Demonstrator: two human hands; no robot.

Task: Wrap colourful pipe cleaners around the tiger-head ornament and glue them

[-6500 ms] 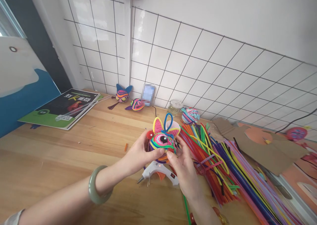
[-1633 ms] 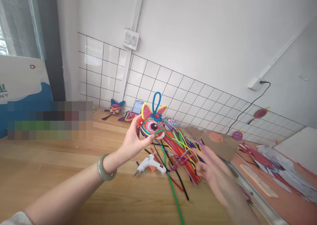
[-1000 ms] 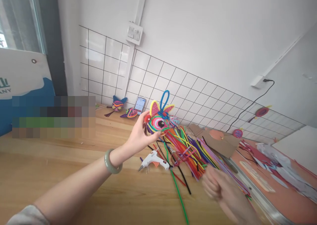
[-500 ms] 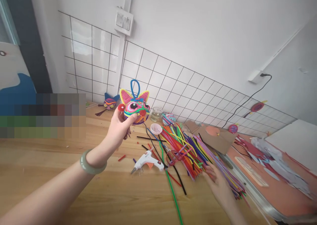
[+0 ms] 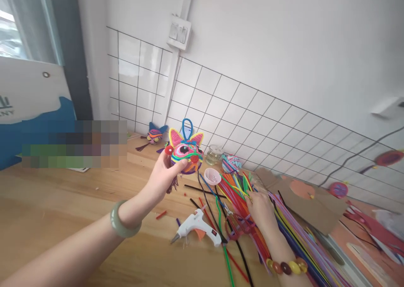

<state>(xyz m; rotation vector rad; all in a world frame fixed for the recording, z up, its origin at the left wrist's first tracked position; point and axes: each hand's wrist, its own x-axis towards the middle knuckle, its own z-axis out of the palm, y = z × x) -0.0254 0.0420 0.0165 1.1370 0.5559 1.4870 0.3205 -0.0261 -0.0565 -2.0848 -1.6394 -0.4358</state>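
Note:
My left hand (image 5: 169,167) is closed around a colourful cat-head ornament (image 5: 187,155) made of pipe cleaners, holding it above the table. It has pink ears edged in yellow, a blue hanging loop on top and a dark tassel below. My right hand (image 5: 261,210) reaches over the pile of pipe cleaners (image 5: 232,190), touching it near the far end. Its fingertips are partly hidden among the strands, so their grip is unclear. A white glue gun (image 5: 198,227) lies on the table between the hands, with loose pipe cleaner pieces around it.
Behind the pile are a small pink bowl (image 5: 212,176), a glass jar (image 5: 214,155) and a striped pastel ball (image 5: 231,163). A blue-eared ornament (image 5: 154,134) sits by the wall. Brown cardboard (image 5: 318,207) lies to the right. Black grid wire lines the wall.
My right hand has moved from the pile's near side up onto its far part. The view has swung left; my left hand still holds the ornament.

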